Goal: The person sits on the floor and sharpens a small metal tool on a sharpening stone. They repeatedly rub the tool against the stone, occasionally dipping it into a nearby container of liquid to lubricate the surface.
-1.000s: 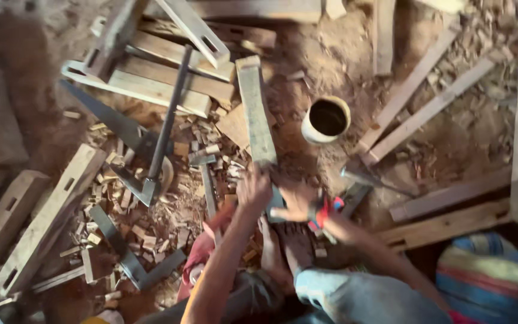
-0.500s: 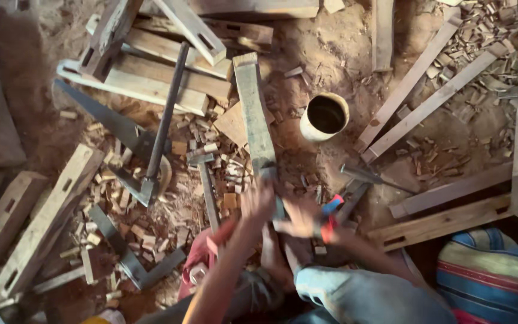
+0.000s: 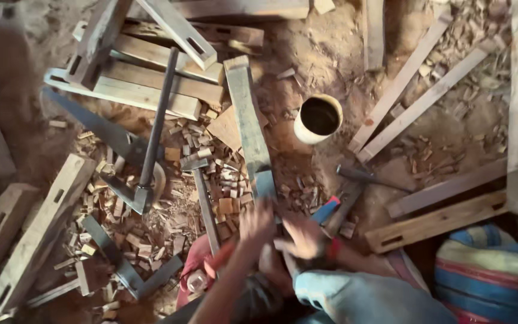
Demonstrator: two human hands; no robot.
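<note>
Dirt floor (image 3: 331,54) littered with wood chips; from the left of the frame, mortised wooden beams (image 3: 37,228), a handsaw (image 3: 100,129), a long-handled adze (image 3: 151,138) and a hammer (image 3: 202,198) lie spread about. Centre: a grey plank (image 3: 248,120) runs from upper centre down to the hands, its near end hidden beneath them, where the left hand (image 3: 258,225) and right hand (image 3: 302,237) meet, both blurred, so whether the fingers grip or spread cannot be told. Right of centre: a pale cup (image 3: 319,119), slats and a striped cloth (image 3: 493,276) cut off at the lower-right corner; compared with half a second ago, the hands sit slightly lower along the plank.
</note>
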